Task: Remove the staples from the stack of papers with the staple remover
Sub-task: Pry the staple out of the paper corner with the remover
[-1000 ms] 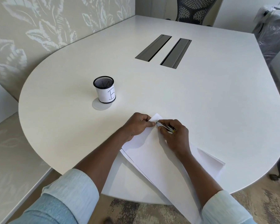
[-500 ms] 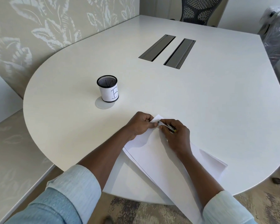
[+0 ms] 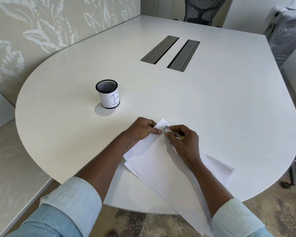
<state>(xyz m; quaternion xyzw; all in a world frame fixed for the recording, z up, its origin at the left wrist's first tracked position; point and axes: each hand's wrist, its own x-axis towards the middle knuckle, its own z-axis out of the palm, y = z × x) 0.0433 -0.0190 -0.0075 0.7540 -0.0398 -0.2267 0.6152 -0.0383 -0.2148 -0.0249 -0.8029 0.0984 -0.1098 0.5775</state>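
Note:
A stack of white papers [image 3: 161, 161] lies at the near edge of the white table [image 3: 178, 93], its lower end hanging over the edge. My left hand [image 3: 141, 130] pinches the stack's far corner, thumb on top. My right hand [image 3: 183, 141] grips a small metal staple remover [image 3: 172, 132], whose tip rests on that same corner just right of my left thumb. The staple itself is too small to see.
A black mesh pen cup [image 3: 108, 96] with a white label marked "B" stands to the far left of my hands. Two grey cable slots [image 3: 171, 51] sit in the table's middle. An office chair [image 3: 203, 9] stands at the far end.
Both hands stay at the paper corner. The staple remover's tip has edged slightly closer to my left thumb. The camera has shifted a little.

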